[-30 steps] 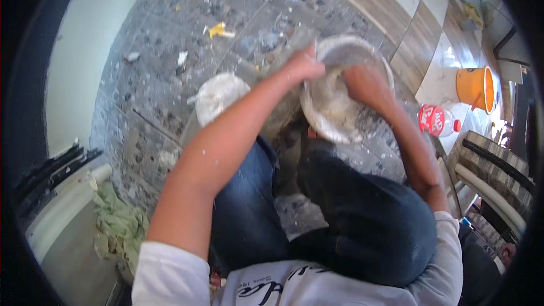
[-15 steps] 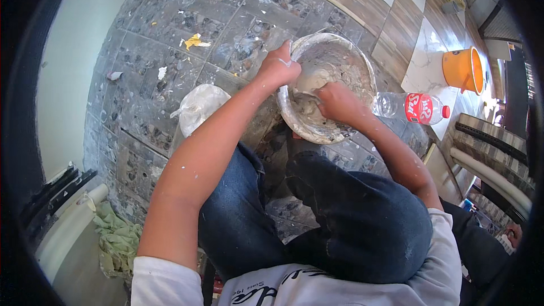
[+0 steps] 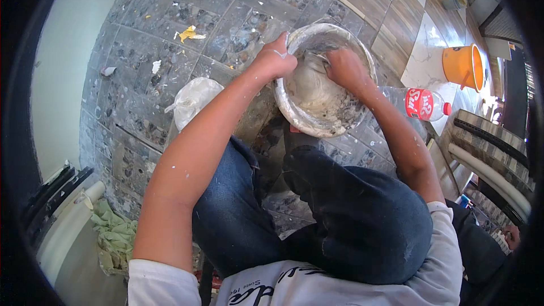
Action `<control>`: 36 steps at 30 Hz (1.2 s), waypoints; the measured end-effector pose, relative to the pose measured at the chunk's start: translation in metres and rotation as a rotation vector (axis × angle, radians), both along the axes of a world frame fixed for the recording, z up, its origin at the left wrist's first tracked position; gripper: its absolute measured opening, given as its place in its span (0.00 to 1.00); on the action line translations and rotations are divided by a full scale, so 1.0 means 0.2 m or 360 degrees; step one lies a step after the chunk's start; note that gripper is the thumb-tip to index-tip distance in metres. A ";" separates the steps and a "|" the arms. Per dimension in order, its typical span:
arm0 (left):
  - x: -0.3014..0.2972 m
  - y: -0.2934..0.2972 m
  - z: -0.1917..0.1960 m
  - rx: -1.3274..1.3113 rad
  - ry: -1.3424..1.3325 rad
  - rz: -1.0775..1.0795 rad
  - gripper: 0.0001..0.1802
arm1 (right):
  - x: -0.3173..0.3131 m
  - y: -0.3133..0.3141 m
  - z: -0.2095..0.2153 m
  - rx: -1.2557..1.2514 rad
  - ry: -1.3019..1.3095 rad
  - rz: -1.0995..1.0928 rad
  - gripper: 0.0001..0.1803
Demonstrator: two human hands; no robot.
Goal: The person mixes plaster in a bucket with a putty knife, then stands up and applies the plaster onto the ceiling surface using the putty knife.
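Observation:
A round bucket [image 3: 286, 105] stands on the floor ahead of me, its rim and walls smeared with white. Inside is a thick, pale greyish plaster-like paste [image 3: 309, 85], smooth in the middle and lumpier along the near right side. My left hand [image 3: 276, 59] grips the bucket's left rim, thumb pointing up along it. Over the paste, at the upper right inside the bucket, is my right hand [image 3: 347, 71], fingers curled. A thin edge shows beside those fingers, but the hand hides what it belongs to.
A clear bottle with a red label [image 3: 418, 103] lies right of the bucket; an orange bucket [image 3: 462, 68] is farther off. A white plastic bag [image 3: 195, 99] sits by my left forearm. Yellow scraps [image 3: 188, 34] litter the tiles. Crumpled green cloth [image 3: 116, 232] lies lower left. Another person's hand [image 3: 511, 237] shows far right.
My right hand has swept from the middle of the bucket toward its upper right, exposing smoother paste. The left hand keeps its hold on the rim. The whole view has shifted slightly.

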State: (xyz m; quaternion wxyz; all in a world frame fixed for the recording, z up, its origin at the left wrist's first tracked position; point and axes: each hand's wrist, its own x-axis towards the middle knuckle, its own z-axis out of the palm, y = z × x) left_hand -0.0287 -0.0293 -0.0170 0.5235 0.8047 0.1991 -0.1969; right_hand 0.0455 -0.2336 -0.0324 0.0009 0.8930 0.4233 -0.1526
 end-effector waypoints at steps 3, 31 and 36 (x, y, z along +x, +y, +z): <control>0.00 -0.03 0.01 0.0071 -0.0002 0.0077 0.41 | -0.11 0.06 -0.04 -0.0114 0.0085 0.0193 0.07; -0.04 -0.09 -0.03 0.0129 -0.0140 0.0372 0.40 | -0.19 0.13 -0.02 -0.0167 0.0140 0.0076 0.08; -0.08 -0.14 0.00 0.0126 -0.0147 0.0548 0.41 | -0.22 0.06 0.07 0.0093 0.0402 -0.0159 0.13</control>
